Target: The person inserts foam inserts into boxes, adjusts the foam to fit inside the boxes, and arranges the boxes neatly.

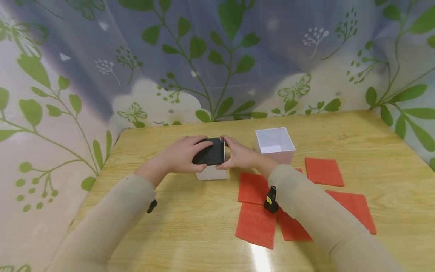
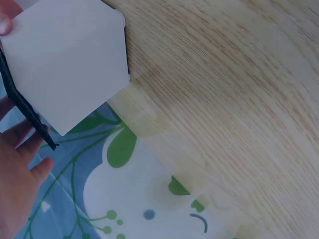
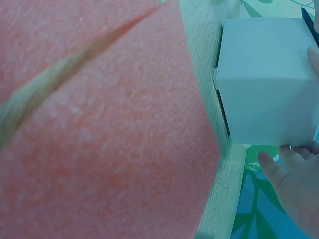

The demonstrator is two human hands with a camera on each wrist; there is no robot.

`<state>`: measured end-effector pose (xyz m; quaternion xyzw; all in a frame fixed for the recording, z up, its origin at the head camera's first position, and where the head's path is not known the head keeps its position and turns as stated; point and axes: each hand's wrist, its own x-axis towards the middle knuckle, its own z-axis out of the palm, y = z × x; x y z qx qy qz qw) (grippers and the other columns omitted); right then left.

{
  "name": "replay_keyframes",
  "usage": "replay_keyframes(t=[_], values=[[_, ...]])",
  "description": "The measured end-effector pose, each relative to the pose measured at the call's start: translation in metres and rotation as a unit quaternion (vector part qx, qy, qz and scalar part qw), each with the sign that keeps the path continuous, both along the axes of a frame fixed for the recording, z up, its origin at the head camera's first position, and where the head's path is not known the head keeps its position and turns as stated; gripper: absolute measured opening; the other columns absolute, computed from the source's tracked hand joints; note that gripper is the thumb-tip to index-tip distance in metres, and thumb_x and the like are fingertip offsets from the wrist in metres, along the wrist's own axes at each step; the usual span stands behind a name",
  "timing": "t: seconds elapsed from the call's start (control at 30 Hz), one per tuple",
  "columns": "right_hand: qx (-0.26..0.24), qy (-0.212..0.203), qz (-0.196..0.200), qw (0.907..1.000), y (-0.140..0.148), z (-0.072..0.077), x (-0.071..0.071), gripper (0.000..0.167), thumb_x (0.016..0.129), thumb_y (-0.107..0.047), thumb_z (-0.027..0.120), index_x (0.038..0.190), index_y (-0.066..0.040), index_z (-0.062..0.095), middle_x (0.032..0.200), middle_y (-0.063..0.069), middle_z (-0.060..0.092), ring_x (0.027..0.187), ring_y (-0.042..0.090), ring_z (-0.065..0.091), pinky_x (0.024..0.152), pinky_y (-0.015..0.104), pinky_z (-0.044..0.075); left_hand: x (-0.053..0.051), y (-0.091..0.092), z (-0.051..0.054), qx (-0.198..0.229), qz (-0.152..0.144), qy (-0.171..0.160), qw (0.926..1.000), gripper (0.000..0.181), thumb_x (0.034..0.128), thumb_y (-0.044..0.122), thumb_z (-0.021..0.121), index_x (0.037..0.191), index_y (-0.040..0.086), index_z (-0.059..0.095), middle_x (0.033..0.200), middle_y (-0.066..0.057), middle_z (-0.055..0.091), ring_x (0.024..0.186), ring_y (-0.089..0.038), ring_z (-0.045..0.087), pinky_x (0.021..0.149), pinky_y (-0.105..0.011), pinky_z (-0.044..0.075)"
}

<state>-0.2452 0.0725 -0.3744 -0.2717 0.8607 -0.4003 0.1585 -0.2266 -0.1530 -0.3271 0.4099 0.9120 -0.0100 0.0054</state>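
Note:
A white box (image 1: 211,174) stands on the table in the middle of the head view. Over its top lies a thin black square sheet (image 1: 210,153). My left hand (image 1: 181,154) grips this sheet from the left, one finger across its upper face and the thumb at its near edge. My right hand (image 1: 239,153) holds the box at its right side, forefinger at the far corner and thumb at the near one. The left wrist view shows the sheet (image 2: 25,107) edge-on along the box (image 2: 70,59). Whatever lies inside the box is hidden.
An open-topped white box (image 1: 276,140) stands to the right. Several red square sheets (image 1: 256,224) lie on the wooden table (image 1: 176,219), some beneath my right forearm. A patterned curtain (image 1: 210,56) hangs behind the table's far edge.

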Motion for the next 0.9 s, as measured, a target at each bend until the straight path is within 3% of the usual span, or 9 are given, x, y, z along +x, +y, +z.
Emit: replay_keyframes(t=[0.33, 0.5, 0.9], values=[[-0.012, -0.021, 0.007, 0.9997, 0.001, 0.0, 0.002, 0.102, 0.074, -0.033, 0.079, 0.146, -0.007, 0.012, 0.147, 0.014, 0.021, 0.136, 0.028, 0.025, 0.107, 0.043, 0.028, -0.005, 0.002, 0.001, 0.013, 0.014, -0.023, 0.9996, 0.07, 0.0831, 0.045, 0.058, 0.142, 0.011, 0.041, 0.141, -0.015, 0.039, 0.125, -0.031, 0.041, 0.102, -0.048, 0.032], [-0.013, -0.022, 0.005, 0.9997, 0.003, -0.003, 0.001, 0.101, 0.074, -0.035, 0.079, 0.146, -0.01, 0.012, 0.147, 0.012, 0.021, 0.136, 0.026, 0.025, 0.106, 0.042, 0.028, -0.008, 0.004, 0.0, 0.018, 0.008, -0.025, 0.9995, 0.069, 0.0836, 0.045, 0.057, 0.142, 0.013, 0.04, 0.142, -0.015, 0.038, 0.125, -0.032, 0.041, 0.102, -0.047, 0.032], [-0.019, -0.029, 0.008, 0.9993, 0.003, -0.001, 0.002, 0.105, 0.074, -0.033, 0.079, 0.147, -0.006, 0.009, 0.148, 0.013, 0.019, 0.136, 0.026, 0.025, 0.106, 0.041, 0.029, -0.013, 0.005, -0.005, 0.039, -0.01, -0.036, 0.9986, 0.065, 0.0831, 0.044, 0.058, 0.138, 0.012, 0.046, 0.139, -0.015, 0.041, 0.121, -0.034, 0.045, 0.1, -0.047, 0.036]])
